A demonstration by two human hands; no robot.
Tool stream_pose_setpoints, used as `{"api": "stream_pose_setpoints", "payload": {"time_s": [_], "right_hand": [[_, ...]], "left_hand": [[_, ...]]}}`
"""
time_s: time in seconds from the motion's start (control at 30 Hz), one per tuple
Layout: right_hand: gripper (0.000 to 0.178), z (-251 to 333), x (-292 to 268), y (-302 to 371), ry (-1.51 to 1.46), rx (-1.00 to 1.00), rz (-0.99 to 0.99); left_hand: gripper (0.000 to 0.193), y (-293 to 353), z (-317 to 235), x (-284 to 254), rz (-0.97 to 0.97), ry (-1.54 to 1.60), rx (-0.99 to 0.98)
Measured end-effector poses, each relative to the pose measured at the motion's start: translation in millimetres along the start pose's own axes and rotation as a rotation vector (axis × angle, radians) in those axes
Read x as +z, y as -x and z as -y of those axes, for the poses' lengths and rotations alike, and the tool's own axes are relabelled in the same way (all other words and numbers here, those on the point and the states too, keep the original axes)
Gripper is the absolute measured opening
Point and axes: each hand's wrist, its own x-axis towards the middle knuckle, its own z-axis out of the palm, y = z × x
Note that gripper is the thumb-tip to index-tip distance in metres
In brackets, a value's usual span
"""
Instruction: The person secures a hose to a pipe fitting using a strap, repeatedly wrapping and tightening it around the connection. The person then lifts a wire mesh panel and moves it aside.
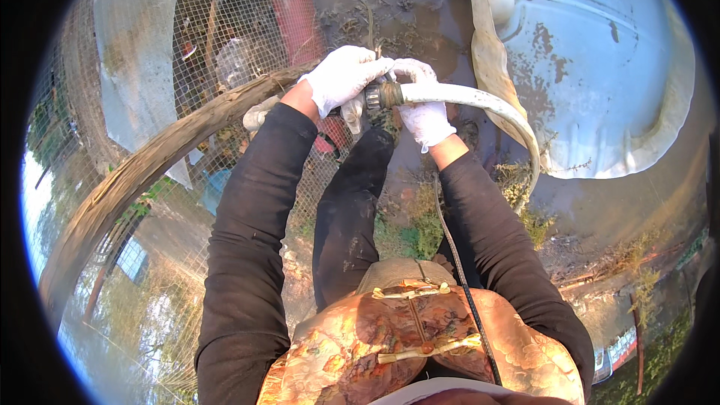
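Two hands point(345, 77) point(427, 124) curl: right around a white hose point(472, 96), left's hidden hold I cannot tell.

You've got bare ground point(600, 214) under everything: wet, brown, muddy, with a murky puddled look ahead of you. Big light-blue shell point(600, 105) sits on it to your right, pale wavy rim, mud smears on its surface. Dark plant debris point(375, 11) lies ahead; green weeds point(424, 236) and dry scrub point(534, 226) grow nearer you.
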Motion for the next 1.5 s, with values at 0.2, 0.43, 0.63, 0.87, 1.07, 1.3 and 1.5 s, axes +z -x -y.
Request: {"api": "stream_pose_setpoints", "payload": {"time_s": [0.2, 0.43, 0.63, 0.87, 1.07, 1.3, 1.5], "right_hand": [[0.039, -18.5, 30.2, -1.5, -0.834, 0.246, 0.156], [0.010, -58.8, 74.3, -14.3, -1.381, 0.877, 0.085], [0.027, -38.9, -28.1, 27.6, -0.698, 0.650, 0.694], [0.021, -37.9, -42.7, 55.3, -2.220, 0.648, -0.211], [0.049, -26.9, -3.2, -7.7, -1.878, 0.583, -0.581], [0.030, -41.5, 3.8, 11.5, 0.372, -0.232, 0.065], [0.014, -58.2, 72.1, -6.7, -0.979, 0.596, 0.059]], "left_hand": [[0.030, 0.9, 3.0, -0.2, 0.003, -0.026, 0.005], [0.029, -3.0, 17.8, -2.9, 0.080, 0.265, 0.180], [0.034, -5.1, 24.4, -5.8, 0.038, 0.279, 0.222], [0.035, -4.9, 23.5, -3.7, 0.042, 0.290, 0.192], [0.037, -4.4, 19.0, -3.5, 0.016, 0.202, 0.235], [0.038, -2.5, 20.1, -1.8, -0.003, 0.260, 0.269], [0.036, -3.4, 19.6, -1.4, 0.005, 0.159, 0.286]]}}
